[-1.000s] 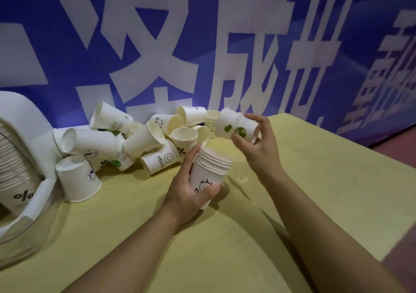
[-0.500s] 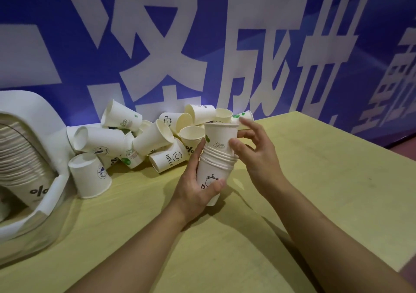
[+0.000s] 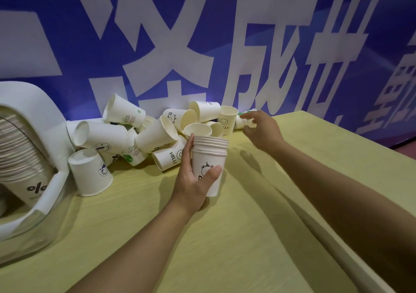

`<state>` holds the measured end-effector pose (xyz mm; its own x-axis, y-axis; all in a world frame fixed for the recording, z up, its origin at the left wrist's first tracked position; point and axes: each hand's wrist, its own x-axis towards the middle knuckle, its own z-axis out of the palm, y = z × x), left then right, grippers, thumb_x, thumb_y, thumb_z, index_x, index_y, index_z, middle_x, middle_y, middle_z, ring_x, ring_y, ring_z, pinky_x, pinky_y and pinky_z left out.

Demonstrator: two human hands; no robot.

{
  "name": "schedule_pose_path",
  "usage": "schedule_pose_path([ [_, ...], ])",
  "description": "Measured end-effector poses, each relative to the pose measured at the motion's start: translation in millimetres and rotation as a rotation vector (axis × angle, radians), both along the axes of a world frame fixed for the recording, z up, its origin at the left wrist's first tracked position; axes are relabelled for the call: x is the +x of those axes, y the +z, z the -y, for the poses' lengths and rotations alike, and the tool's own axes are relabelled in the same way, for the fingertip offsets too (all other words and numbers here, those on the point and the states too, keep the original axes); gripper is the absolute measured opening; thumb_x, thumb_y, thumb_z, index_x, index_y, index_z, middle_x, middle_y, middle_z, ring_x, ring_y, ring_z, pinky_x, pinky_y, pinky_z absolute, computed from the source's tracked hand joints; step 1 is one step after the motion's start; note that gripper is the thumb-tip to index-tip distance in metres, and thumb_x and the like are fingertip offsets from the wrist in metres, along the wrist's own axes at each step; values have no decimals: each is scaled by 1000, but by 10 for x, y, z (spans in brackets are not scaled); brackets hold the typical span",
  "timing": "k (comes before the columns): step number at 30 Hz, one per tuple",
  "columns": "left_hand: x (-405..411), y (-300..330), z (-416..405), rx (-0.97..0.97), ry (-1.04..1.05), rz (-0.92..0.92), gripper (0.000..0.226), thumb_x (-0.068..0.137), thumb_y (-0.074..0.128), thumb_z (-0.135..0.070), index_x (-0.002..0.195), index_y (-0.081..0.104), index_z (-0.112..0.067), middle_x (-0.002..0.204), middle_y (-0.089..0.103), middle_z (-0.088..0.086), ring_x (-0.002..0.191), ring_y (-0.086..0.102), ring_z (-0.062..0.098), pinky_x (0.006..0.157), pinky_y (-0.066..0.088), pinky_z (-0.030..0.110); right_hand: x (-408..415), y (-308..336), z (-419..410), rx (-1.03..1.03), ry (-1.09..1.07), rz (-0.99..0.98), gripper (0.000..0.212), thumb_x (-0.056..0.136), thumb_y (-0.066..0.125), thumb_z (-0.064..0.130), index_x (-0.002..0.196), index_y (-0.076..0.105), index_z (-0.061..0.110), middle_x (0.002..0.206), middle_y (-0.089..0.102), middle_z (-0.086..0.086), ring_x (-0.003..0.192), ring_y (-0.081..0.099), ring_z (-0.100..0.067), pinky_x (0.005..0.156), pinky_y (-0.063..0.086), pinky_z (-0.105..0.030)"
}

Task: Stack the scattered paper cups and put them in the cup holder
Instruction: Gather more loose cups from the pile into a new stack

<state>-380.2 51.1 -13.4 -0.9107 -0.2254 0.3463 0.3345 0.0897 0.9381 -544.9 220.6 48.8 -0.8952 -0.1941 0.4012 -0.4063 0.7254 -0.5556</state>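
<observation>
My left hand [image 3: 193, 180] grips a stack of several nested white paper cups [image 3: 209, 160] upright above the table; the outer cup bears a bear drawing. My right hand [image 3: 262, 127] reaches to the far right end of the heap, its blurred fingers spread over a cup with green print [image 3: 244, 121] that lies on its side by the wall. A heap of scattered white cups [image 3: 157, 132] lies against the wall, some on their sides, one upside down [image 3: 90, 175]. The white cup holder [image 3: 29, 117] at the left holds a long row of stacked cups [image 3: 18, 153].
The yellow-green table [image 3: 225, 236] runs to an edge at the right. A blue banner with large white characters [image 3: 180, 45] covers the wall right behind the heap. A reddish floor shows at the far right.
My right hand dropped a cup with green print into the stack, let go, and moved away to the far right end of the heap. The stack in my left hand grew by one.
</observation>
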Motion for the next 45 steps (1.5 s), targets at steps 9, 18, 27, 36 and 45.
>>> schedule_pose_path([
  [9, -101, -74, 41, 66, -15, 22, 99, 67, 78, -48, 152, 27, -47, 145, 53, -3, 120, 63, 20, 100, 54, 51, -975, -148, 23, 529, -58, 21, 61, 84, 78, 34, 139, 52, 30, 134, 60, -2, 127, 49, -28, 108, 36, -57],
  [18, -66, -40, 17, 44, -24, 12, 101, 65, 76, -50, 153, 26, -46, 145, 53, -8, 119, 63, 11, 96, 56, 36, -854, -38, -70, 747, -79, -63, 77, 74, 81, 52, 142, 49, 33, 143, 48, -3, 136, 35, -31, 115, 20, -59],
  [27, -18, 1, 2, 12, -34, 8, 94, 64, 75, -54, 145, 27, -57, 146, 52, -12, 119, 61, 5, 95, 55, 28, -457, 69, -253, 744, -12, 52, 72, 81, 76, 51, 143, 46, 31, 138, 53, -2, 128, 48, -29, 113, 28, -59],
  [36, 96, 44, -49, -94, -121, 18, 96, 66, 75, -51, 147, 25, -63, 145, 46, -26, 119, 57, -5, 88, 51, 15, 565, 52, -295, -522, 55, 59, 72, 80, 82, 21, 136, 37, 34, 128, 52, 6, 111, 58, -19, 91, 57, -39],
  [45, 127, 50, -66, -280, -196, 28, 95, 67, 77, -50, 147, 26, -62, 140, 51, -23, 117, 59, -1, 89, 51, 16, 985, -47, -109, -817, 270, -37, 45, 84, 77, 10, 119, 54, 27, 117, 54, 11, 99, 66, -14, 75, 62, -32],
])
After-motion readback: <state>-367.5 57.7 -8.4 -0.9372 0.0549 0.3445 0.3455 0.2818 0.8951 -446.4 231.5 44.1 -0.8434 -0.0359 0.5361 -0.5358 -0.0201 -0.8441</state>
